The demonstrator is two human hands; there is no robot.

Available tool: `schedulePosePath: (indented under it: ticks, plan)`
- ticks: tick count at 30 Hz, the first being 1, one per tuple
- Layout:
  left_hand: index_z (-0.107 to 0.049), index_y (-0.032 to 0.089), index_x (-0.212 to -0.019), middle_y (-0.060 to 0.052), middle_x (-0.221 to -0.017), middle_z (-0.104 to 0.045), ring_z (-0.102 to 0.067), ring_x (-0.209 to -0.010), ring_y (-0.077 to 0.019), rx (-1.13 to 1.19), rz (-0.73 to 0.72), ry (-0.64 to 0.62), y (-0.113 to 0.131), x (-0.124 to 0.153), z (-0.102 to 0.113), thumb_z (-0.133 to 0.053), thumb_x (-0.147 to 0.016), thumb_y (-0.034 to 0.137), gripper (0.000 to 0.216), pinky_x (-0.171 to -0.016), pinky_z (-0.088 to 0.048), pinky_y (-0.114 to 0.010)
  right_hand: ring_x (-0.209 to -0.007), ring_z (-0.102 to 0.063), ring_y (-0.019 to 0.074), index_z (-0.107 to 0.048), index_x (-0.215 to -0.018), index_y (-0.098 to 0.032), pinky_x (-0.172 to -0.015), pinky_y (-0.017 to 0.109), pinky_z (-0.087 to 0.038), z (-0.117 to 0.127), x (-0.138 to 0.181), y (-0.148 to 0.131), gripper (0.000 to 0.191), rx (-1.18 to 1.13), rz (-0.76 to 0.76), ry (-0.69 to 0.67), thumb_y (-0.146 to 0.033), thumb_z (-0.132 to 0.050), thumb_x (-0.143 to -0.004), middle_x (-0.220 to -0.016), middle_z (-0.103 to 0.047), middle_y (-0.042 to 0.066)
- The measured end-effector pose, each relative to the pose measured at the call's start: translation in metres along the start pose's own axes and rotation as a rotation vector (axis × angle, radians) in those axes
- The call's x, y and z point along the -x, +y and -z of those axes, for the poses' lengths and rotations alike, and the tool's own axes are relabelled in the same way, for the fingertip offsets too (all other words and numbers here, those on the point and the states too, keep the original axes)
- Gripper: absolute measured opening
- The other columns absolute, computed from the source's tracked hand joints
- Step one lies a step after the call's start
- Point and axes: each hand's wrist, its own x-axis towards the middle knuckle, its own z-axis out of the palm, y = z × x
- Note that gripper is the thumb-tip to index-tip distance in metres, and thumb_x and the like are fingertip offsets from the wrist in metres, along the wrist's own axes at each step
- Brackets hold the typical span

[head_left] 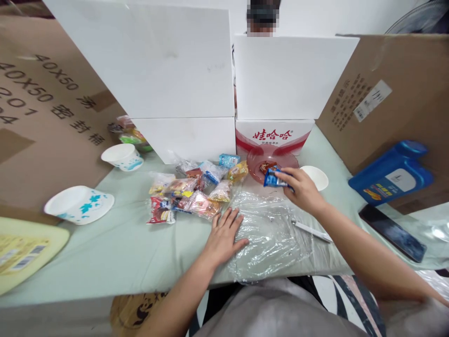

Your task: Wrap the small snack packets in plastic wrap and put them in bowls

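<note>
Between the fingers of my right hand (pixel 301 187) is a small blue snack packet (pixel 271 179), held at the near rim of a pink translucent bowl (pixel 254 161). Inside that bowl lies a red-brown packet (pixel 268 167). My left hand (pixel 224 234) rests flat with fingers spread, partly on a clear plastic bag (pixel 270 238). Just beyond its fingertips sits a pile of wrapped snacks (pixel 201 203), with a red packet (pixel 161 209) at its left edge, a yellow packet (pixel 237 172) at its right and a light-blue box (pixel 229 161) behind.
A white-handled tool (pixel 311 230) lies right of the bag, near a white bowl (pixel 315 178). Farther right are a phone (pixel 393 232) and a blue bottle (pixel 391 173). Paper bowls (pixel 79 205) and a yellow container (pixel 28 252) stand left. White boxes (pixel 182 140) wall the back; a person is behind.
</note>
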Motion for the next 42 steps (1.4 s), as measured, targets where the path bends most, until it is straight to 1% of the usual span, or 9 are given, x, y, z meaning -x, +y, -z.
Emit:
schedulePosePath:
  ticks: [5, 12, 18, 23, 29, 33, 36, 39, 42]
  plan:
    - [-0.047, 0.02, -0.139, -0.014, -0.149, -0.043, -0.031, -0.14, -0.0328, 0.005, -0.001, 0.003, 0.0, -0.001, 0.002, -0.059, -0.086, 0.051, 0.062, -0.112, -0.022, -0.055, -0.124, -0.049, 0.0292, -0.058, -0.126, -0.022, -0.098, 0.052, -0.043, -0.011, -0.01, 0.002, 0.034, 0.013, -0.01, 0.024, -0.024, -0.052, -0.092, -0.135, -0.054, 0.014]
    - [-0.046, 0.017, -0.14, -0.015, -0.151, -0.039, -0.029, -0.141, -0.0345, -0.03, 0.019, 0.004, -0.002, 0.0, -0.001, -0.058, -0.086, 0.054, 0.066, -0.111, -0.025, -0.056, -0.118, -0.052, 0.0295, -0.063, -0.118, -0.02, -0.094, 0.05, -0.046, -0.027, 0.084, -0.049, 0.03, -0.058, 0.086, -0.308, -0.029, -0.059, -0.09, -0.127, -0.06, 0.014]
    - [-0.045, 0.02, -0.141, -0.015, -0.152, -0.038, -0.03, -0.141, -0.034, -0.036, 0.017, 0.051, -0.006, 0.001, -0.007, -0.056, -0.087, 0.055, 0.066, -0.111, -0.027, -0.054, -0.107, -0.059, 0.0268, -0.064, -0.114, -0.024, -0.088, 0.047, -0.052, -0.007, 0.159, -0.033, 0.025, -0.005, -0.199, -0.02, -0.024, -0.049, -0.094, -0.115, -0.063, 0.012]
    - [-0.049, 0.021, -0.137, -0.015, -0.15, -0.04, -0.033, -0.14, -0.0355, -0.008, 0.014, 0.076, -0.006, 0.0, -0.006, -0.059, -0.085, 0.053, 0.061, -0.11, -0.03, -0.056, -0.092, -0.063, 0.0255, -0.068, -0.106, -0.025, -0.083, 0.046, -0.055, 0.015, 0.2, 0.004, 0.026, 0.034, -0.302, -0.071, -0.023, -0.045, -0.094, -0.101, -0.067, 0.009]
    - [-0.062, 0.02, -0.111, -0.013, -0.133, -0.054, -0.049, -0.126, -0.0301, 0.223, 0.035, 0.359, -0.001, 0.001, 0.011, -0.056, -0.089, 0.044, 0.033, -0.106, -0.04, -0.05, -0.098, -0.059, 0.0285, -0.067, -0.103, -0.021, -0.087, 0.051, -0.05, 0.027, 0.198, 0.005, 0.022, 0.148, -0.407, 0.047, -0.027, -0.048, -0.094, -0.103, -0.066, 0.012]
    - [-0.063, 0.02, -0.095, -0.008, -0.104, -0.064, -0.061, -0.102, -0.0228, 0.41, 0.036, 0.512, 0.004, 0.009, 0.033, -0.054, -0.091, 0.037, 0.019, -0.097, -0.048, -0.043, -0.105, -0.057, 0.0265, -0.061, -0.115, -0.021, -0.091, 0.047, -0.05, 0.024, 0.177, -0.019, 0.029, -0.063, -0.268, -0.099, -0.037, -0.058, -0.09, -0.114, -0.063, 0.012]
    - [-0.063, 0.02, -0.09, -0.006, -0.091, -0.066, -0.062, -0.092, -0.0201, 0.596, -0.101, 0.247, 0.009, 0.025, 0.044, -0.053, -0.093, 0.037, 0.02, -0.087, -0.052, -0.036, -0.117, -0.052, 0.0302, -0.062, -0.112, -0.02, -0.097, 0.051, -0.047, 0.019, 0.173, -0.03, 0.034, -0.128, -0.2, -0.195, -0.041, -0.065, -0.086, -0.125, -0.059, 0.014]
    - [-0.064, 0.021, -0.1, -0.007, -0.104, -0.067, -0.059, -0.109, -0.025, 0.574, -0.237, -0.138, 0.014, 0.045, 0.045, -0.068, -0.081, 0.048, 0.033, -0.096, -0.05, -0.04, -0.127, -0.046, 0.0294, -0.064, -0.093, -0.022, -0.101, 0.051, -0.044, 0.018, 0.177, -0.032, 0.008, -0.212, -0.147, -0.206, -0.028, -0.06, -0.09, -0.125, -0.06, 0.011]
    - [-0.061, 0.022, -0.112, -0.01, -0.126, -0.061, -0.05, -0.125, -0.0307, 0.397, -0.23, -0.236, 0.018, 0.063, 0.035, -0.078, -0.069, 0.044, 0.051, -0.105, -0.043, -0.048, -0.126, -0.049, 0.0262, -0.06, -0.087, -0.022, -0.099, 0.047, -0.047, 0.027, 0.183, -0.033, 0.006, -0.338, -0.133, -0.155, -0.021, -0.056, -0.091, -0.117, -0.065, 0.009]
